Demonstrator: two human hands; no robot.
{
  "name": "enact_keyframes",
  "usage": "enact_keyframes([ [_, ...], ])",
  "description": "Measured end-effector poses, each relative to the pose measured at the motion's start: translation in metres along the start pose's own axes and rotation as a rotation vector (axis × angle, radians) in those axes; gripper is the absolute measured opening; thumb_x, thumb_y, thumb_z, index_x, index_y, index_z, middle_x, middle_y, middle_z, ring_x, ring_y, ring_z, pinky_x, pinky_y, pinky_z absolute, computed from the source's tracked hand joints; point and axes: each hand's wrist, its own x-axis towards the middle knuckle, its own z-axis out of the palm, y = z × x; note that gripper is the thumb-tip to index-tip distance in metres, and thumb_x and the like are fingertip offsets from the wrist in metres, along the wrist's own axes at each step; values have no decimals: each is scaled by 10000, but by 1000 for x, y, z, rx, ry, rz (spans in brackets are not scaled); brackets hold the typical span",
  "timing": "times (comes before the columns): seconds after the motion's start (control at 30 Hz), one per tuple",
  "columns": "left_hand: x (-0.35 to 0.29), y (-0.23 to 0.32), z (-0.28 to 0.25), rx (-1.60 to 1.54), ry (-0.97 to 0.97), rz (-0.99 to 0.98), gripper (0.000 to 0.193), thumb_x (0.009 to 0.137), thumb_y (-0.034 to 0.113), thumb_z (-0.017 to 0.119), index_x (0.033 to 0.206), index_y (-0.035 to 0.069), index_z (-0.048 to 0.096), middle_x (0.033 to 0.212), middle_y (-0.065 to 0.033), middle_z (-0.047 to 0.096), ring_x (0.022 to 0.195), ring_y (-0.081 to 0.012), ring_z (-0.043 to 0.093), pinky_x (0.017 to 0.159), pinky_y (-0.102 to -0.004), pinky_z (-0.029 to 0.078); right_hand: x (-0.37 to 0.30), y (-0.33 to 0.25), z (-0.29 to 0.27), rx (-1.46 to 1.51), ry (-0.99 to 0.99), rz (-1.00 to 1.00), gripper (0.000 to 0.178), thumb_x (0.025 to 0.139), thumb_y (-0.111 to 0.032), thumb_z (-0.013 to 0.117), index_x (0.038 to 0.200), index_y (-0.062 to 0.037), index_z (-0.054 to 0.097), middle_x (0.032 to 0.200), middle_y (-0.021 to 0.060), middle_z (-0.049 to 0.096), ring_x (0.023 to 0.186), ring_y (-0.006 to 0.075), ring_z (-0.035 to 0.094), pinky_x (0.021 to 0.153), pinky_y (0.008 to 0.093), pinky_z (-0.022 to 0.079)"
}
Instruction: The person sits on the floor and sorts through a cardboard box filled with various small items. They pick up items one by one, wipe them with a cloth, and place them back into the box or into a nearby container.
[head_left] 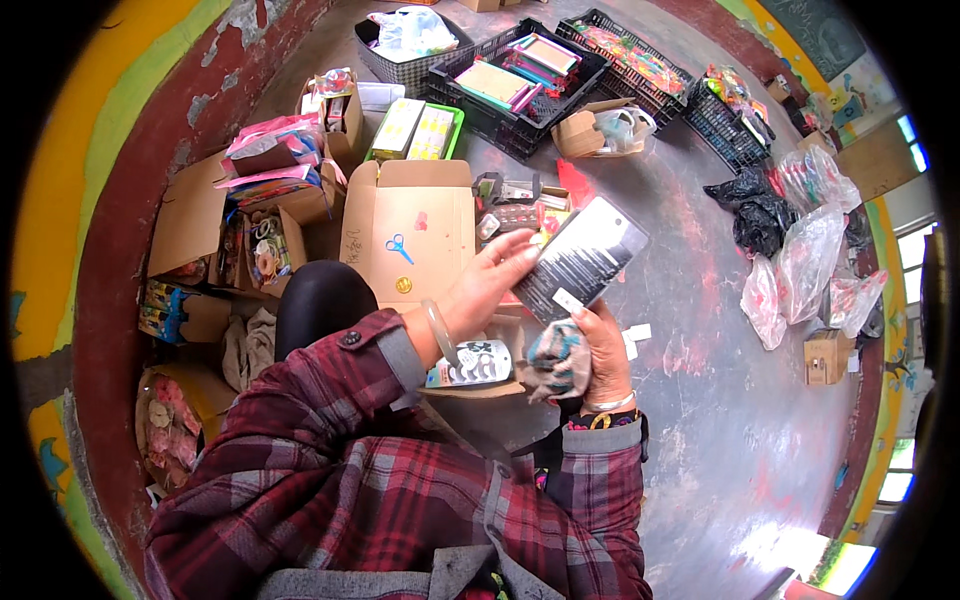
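In front of me is a flat black-and-grey card package (585,255) with pale print and a hang hole at its top corner. My right hand (607,350) grips its lower edge, beside a small white sticker (567,301). The same hand also clasps a crumpled grey-brown cloth (558,362) with teal marks against the palm. At the package's left edge my left hand (485,290) is closed, its fingertips on the card; the thumb's contact is partly hidden. Below the left wrist, a small open carton (507,333) holds a white pack with grey curved shapes (480,362).
A cardboard flap (440,225) bears blue toy scissors (400,248) and a round yellow piece (403,285). Filled cartons (190,225) crowd the left. Black crates (520,140) stand along the back. Plastic bags (805,255) and a small box (828,357) lie on the grey floor (720,420) at right.
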Motion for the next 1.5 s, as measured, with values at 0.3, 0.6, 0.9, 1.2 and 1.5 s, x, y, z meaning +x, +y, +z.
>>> enact_keyframes([
  [0.3,-10,16,-2,-447,-367,-350,506,939,406,484,1325,86,413,1246,-87,551,1092,-213,569,939,-404,441,-4,-7,-5,-29,-59,90,470,841,-287,635,1177,17,509,1001,98,618,845,175,623,726,271,523],
  [0.6,-19,24,6,-227,-313,-327,409,958,290,490,1328,135,408,1262,-60,521,1162,-214,517,940,-499,444,10,-52,-18,-602,536,-768,172,927,-179,557,937,-13,602,862,51,630,716,151,626,550,277,523],
  [0.9,-4,31,-13,-348,-239,-193,516,934,386,512,1327,82,374,1228,-101,545,1089,-227,567,899,-449,498,2,16,47,-1265,-249,-680,76,810,-95,615,826,-26,642,801,102,622,726,263,598,667,338,475],
  [1.2,-14,44,-21,-330,-286,-252,574,878,274,580,1362,107,322,1251,-117,527,1077,-277,586,911,-480,486,-12,-35,-22,-478,-99,-104,150,874,-134,597,877,5,654,712,46,626,648,102,580,580,242,459],
  [1.5,-14,22,-35,-388,-404,-471,623,844,172,610,1386,119,308,1294,-105,495,1170,-254,517,965,-464,442,-4,-39,-18,-313,273,-233,259,929,-245,563,990,2,611,757,25,609,651,79,564,575,206,444],
])
